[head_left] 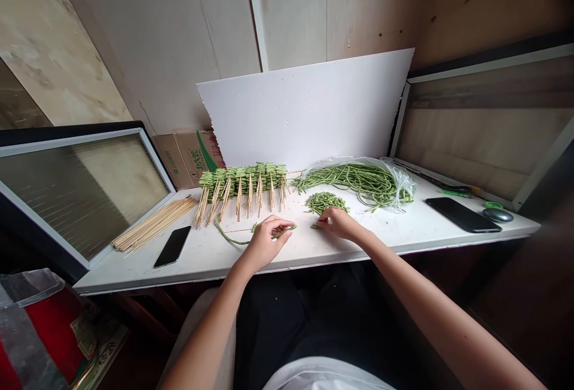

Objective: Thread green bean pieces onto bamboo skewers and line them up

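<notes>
As I watch from my remote console, loose bamboo skewers (155,222) lie left of skewered green beans (242,189); the left hand (264,241) pinches a long bean (284,232), while the right hand (338,224) curls just below a chopped bean pile (326,201), its grip unclear to me, near bagged beans (359,183)

Take the white foam board (305,115) as your reference. At its lower left, identify the tan cardboard box (177,162), marked with a green diagonal band. Directly below the board, the long beans (354,179) appear mottled mid-green. Further left of the board, the bamboo skewers (155,222) are pale straw. To its lower right, the smartphone (461,215) is glossy black. Beneath the board, the surface (394,231) is off-white.
</notes>
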### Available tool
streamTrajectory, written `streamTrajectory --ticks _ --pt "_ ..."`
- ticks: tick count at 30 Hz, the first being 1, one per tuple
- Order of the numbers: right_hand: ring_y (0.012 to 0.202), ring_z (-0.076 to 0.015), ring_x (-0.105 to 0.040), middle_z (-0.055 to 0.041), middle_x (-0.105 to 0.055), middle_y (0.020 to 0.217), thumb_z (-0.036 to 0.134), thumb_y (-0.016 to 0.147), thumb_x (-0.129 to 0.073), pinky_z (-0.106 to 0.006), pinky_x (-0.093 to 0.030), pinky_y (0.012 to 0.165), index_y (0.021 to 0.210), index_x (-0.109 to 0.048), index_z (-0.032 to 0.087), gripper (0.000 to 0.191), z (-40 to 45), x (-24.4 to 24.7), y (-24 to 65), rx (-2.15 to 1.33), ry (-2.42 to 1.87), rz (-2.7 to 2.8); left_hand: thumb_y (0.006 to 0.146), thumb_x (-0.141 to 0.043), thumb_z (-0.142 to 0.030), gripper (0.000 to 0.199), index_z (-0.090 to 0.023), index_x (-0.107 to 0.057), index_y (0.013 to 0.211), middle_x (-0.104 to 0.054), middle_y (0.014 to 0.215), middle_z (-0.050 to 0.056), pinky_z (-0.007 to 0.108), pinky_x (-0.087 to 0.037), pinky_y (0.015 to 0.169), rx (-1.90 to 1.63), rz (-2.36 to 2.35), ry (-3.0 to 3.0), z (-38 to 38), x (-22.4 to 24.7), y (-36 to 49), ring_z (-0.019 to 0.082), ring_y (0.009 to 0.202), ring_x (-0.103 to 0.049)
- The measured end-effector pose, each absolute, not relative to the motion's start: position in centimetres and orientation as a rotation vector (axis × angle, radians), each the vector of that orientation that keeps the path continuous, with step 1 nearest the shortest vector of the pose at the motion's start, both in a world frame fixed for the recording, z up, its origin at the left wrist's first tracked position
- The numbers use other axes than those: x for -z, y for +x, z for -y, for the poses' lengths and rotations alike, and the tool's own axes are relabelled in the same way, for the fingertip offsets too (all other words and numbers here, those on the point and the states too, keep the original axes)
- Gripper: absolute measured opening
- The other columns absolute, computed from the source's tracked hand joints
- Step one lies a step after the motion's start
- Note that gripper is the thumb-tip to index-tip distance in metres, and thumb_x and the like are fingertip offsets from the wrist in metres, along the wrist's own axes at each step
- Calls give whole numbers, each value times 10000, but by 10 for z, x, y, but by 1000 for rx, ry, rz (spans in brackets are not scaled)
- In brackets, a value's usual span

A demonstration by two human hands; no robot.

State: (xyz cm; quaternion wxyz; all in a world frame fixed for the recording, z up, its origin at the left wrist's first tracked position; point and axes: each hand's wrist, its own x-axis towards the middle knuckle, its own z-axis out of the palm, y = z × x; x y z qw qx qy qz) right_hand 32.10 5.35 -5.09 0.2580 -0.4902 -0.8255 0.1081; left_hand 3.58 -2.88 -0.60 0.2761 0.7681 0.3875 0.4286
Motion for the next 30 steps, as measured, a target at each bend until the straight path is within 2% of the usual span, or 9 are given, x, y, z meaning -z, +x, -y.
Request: streamTrajectory --ticks 3,6,8,12,15,17,22,25,30 --pt "642 -206 -568 -90 -686 701 428 991 -541 -326 -404 640 694 -686 190 408 -56 54 321 -308 -1387 2230 924 -719 -263 231 -186 -789 1130 -731 1075 101 325 -588 885 -1160 -1053 2036 28 6 36 195 956 -704" --pt "602 -201 -538 -92 -664 665 524 1012 -482 -332 -387 616 677 -678 187 514 -56 50 322 -334 -1397 2189 899 -752 -256 237 -178 -781 1120 -752 1069 101 336 -587 891 -1156 -1078 2002 27 7 36 203 959 -715" --pt "654 -219 -592 -114 -709 733 593 1008 -474 -341 -426 649 752 -738 174 557 -53 42 321 -462 -1357 2138 884 -769 -253 243 -174 -775 1113 -762 1048 98 340 -584 891 -1150 -1093 1979 26 8 35 207 955 -722" --pt "833 -237 -676 -126 -766 954 690 1002 -449 -322 -489 675 1065 -804 166 636 -34 13 309 -934 -1087 2012 861 -795 -250 309 -174 -746 1157 -764 982 81 335 -581 874 -1155 -1091 1924 26 9 36 199 918 -727" --pt "933 -234 -693 -113 -774 1103 660 945 -611 -304 -516 701 1118 -793 193 530 -13 -7 291 -1066 -881 2038 837 -818 -239 362 -170 -729 1182 -759 950 73 320 -582 847 -1189 -1064 1879 27 10 39 193 895 -727" --pt "953 -240 -707 -94 -789 1076 620 879 -729 -305 -526 731 1082 -805 211 463 -2 -13 279 -1014 -811 2107 828 -828 -242 379 -166 -725 1185 -756 931 69 313 -583 836 -1202 -1057 1855 26 10 41 191 887 -729" --pt "856 -222 -720 -80 -809 979 580 906 -720 -321 -526 741 950 -823 214 384 2 -12 270 -803 -846 2064 824 -829 -236 320 -171 -762 1130 -771 931 72 316 -588 829 -1150 -1105 1863 25 10 39 197 859 -745" --pt "845 -224 -720 -91 -804 977 583 902 -723 -318 -531 711 947 -818 201 396 -2 -13 275 -782 -873 2020 896 -754 -246 175 -163 -795 1044 -789 915 81 322 -586 798 -1105 -1146 1894 25 7 36 191 785 -746" --pt "861 -210 -706 -77 -792 1002 558 859 -784 -306 -532 716 995 -812 219 366 2 -14 274 -744 -848 2093 902 -754 -239 118 -177 -810 986 -796 932 71 306 -565 772 -1153 -1154 1981 28 4 37 192 788 -735"
